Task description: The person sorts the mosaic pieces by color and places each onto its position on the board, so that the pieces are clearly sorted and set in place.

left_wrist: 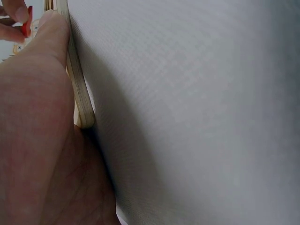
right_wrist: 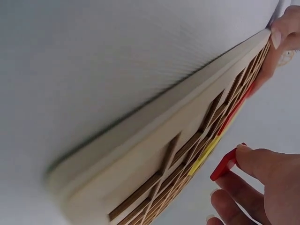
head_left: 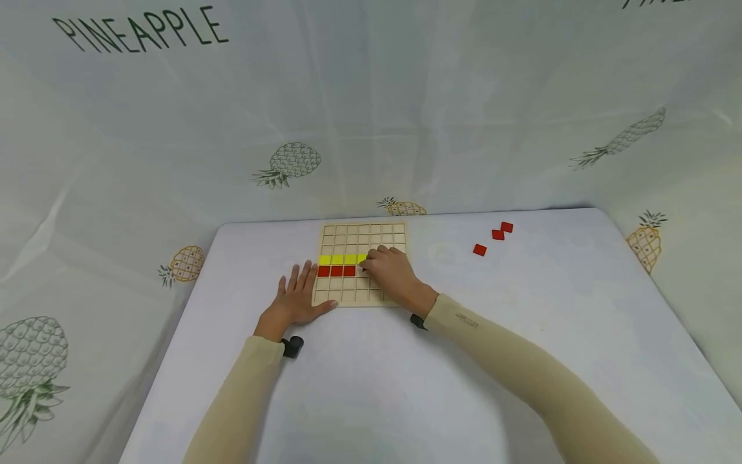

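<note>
A wooden grid board [head_left: 364, 301] lies near the table's far edge. One of its rows holds several yellow square tiles [head_left: 337, 260], and the row just nearer has red tiles [head_left: 336, 271] at its left end. My right hand [head_left: 391, 274] pinches a red square tile [right_wrist: 226, 164] between thumb and fingers, above the board beside those red tiles. It hides the board's right part. Spread flat at the lower left corner, my left hand [head_left: 298, 298] touches the board's edge, its thumb on the near rim.
Three loose red tiles [head_left: 480, 250] lie on the white table [head_left: 464, 386] at the far right. Behind the table hangs a pale curtain [head_left: 371, 96] printed with pineapples. A black wrist strap [head_left: 292, 347] sits on the left wrist.
</note>
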### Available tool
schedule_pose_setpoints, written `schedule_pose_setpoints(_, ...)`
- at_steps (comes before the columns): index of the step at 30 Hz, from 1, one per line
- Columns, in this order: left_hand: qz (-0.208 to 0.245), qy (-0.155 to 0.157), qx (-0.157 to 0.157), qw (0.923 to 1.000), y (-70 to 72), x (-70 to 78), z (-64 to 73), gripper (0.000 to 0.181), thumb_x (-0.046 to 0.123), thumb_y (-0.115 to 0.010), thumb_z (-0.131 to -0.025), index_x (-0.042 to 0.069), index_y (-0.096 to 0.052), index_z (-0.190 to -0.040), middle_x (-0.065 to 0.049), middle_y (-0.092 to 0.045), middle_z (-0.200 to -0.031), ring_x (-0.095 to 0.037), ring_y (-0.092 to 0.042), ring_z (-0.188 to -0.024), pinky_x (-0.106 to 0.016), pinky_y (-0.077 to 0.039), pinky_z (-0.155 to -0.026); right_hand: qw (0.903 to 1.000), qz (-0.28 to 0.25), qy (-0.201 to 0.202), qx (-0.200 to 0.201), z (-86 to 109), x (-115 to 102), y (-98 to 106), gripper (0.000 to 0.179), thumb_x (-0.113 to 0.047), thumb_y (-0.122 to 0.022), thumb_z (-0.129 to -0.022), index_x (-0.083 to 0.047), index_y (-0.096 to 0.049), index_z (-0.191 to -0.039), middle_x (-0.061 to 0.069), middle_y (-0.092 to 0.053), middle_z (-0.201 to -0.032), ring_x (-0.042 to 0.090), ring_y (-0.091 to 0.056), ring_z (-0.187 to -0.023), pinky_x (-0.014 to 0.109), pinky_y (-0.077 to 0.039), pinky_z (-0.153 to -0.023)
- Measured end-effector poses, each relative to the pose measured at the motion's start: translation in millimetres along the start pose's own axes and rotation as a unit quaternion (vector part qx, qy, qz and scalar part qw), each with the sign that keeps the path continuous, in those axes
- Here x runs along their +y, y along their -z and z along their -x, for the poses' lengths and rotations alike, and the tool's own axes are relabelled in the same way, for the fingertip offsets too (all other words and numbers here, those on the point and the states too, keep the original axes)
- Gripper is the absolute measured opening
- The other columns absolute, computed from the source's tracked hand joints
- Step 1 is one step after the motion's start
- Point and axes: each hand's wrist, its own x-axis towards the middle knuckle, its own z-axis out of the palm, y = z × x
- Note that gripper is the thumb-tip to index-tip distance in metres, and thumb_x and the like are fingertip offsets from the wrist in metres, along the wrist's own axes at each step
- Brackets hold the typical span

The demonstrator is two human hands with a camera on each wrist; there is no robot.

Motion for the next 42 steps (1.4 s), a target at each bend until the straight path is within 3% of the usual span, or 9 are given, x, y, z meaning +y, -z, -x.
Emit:
schedule_pose_setpoints(12, 0.004, -0.004, 0.006, 1.0, 3.9, 5.8, -1.4, 0.111, 0.066, -0.055, -0.1, 0.004, 0.007, -0.169, -0.017, 0.012, -0.177, -0.04, 0.016, -0.162, -0.064, 0.007, -0.127, 0.9973, 0.041, -0.006, -0.06, -18.4, -6.1, -1.9, 0.019, -0.019, -0.076, -0.1, -0.017, -0.082, -0.117, 0.002, -0.076, -0.115, 0.023, -0.068, -0.106, 0.041, -0.058, -0.1)
schedule_pose_setpoints(18, -0.008, 0.0, 0.003, 1.0, 5.5, 7.7, -1.2, 0.111, 0.066, -0.054, -0.101, 0.004, 0.007, -0.169, -0.017, 0.013, -0.177, -0.04, 0.016, -0.162, -0.064, 0.007, -0.128, 0.9948, 0.066, -0.005, -0.078, -22.9, -7.1, -6.3, 0.022, -0.016, -0.077, -0.099, -0.02, -0.081, -0.12, 0.0, -0.076, -0.115, 0.022, -0.067, -0.107, 0.038, -0.057, -0.099)
schedule_pose_setpoints(32, -0.018, 0.005, 0.005, 0.9998, -3.3, 2.4, -2.5, 0.113, 0.069, -0.055, -0.099, 0.004, 0.004, -0.169, -0.017, 0.01, -0.178, -0.041, 0.013, -0.162, -0.066, 0.004, -0.127, 0.9944, 0.072, 0.004, -0.077, -19.1, -11.0, -12.2, 0.021, -0.017, -0.079, -0.096, -0.022, -0.083, -0.116, -0.001, -0.076, -0.112, 0.02, -0.067, -0.102, 0.033, -0.058, -0.089)
schedule_pose_setpoints(42, -0.003, 0.003, 0.008, 1.0, -3.2, 0.1, -0.8, 0.113, 0.068, -0.056, -0.099, 0.004, 0.005, -0.169, -0.017, 0.01, -0.177, -0.042, 0.014, -0.162, -0.065, 0.006, -0.127, 0.99, 0.11, 0.013, -0.088, -11.7, -16.3, -9.8, 0.028, -0.007, -0.08, -0.095, -0.02, -0.081, -0.119, -0.005, -0.078, -0.119, 0.019, -0.07, -0.104, 0.033, -0.06, -0.089)
